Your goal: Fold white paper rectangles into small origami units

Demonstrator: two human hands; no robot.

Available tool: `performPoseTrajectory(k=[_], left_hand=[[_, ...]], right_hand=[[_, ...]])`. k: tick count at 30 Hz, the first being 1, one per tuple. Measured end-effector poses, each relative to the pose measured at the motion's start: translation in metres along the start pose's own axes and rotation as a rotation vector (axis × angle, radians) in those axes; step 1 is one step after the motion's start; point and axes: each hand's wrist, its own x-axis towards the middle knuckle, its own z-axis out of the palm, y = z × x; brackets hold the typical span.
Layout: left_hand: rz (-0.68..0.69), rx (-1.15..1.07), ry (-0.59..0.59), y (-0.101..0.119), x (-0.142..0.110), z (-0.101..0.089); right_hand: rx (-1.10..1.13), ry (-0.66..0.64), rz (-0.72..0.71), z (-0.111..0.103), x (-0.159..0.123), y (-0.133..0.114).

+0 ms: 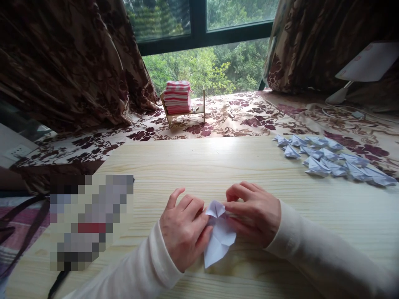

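Between my hands, over the front middle of the wooden table, is a partly folded sheet of white paper (220,233) with crease lines and a small folded flap at its top. My left hand (185,226) pinches its left edge between thumb and fingers. On the other side, my right hand (254,211) grips the upper right edge near the flap, its fingertips partly hidden behind the paper. Several finished-looking folded paper pieces (318,166) sit in rows at the table's far right corner.
The pale wooden table (174,162) meets a flower-patterned cloth (237,116) by the window. A small wooden stand (187,114) there holds stacked pink and white cloths (177,97). A white lamp (364,62) stands far right. A blurred-out object (96,220) with a black cord lies at left.
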Motion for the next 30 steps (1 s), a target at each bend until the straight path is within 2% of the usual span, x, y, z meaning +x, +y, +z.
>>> performPoseTrajectory(k=[4,10,17,24,30], left_hand=[[-0.019,-0.027,-0.015,-0.001,-0.002,0.0],[-0.04,-0.056,-0.034,-0.001,-0.006,-0.002],[-0.05,-0.048,-0.04,0.0,-0.006,-0.004],[-0.043,-0.047,-0.033,0.002,-0.006,-0.001],[-0.056,-0.068,-0.022,0.002,-0.007,-0.002]], right_hand=[[-0.081,-0.03,-0.05,-0.003,-0.003,-0.002],[-0.141,-0.07,-0.049,-0.004,-0.005,-0.005],[-0.138,-0.067,-0.06,-0.004,-0.008,-0.006],[-0.141,-0.006,-0.076,0.0,-0.01,-0.009],[-0.135,-0.039,-0.073,-0.001,-0.011,-0.009]])
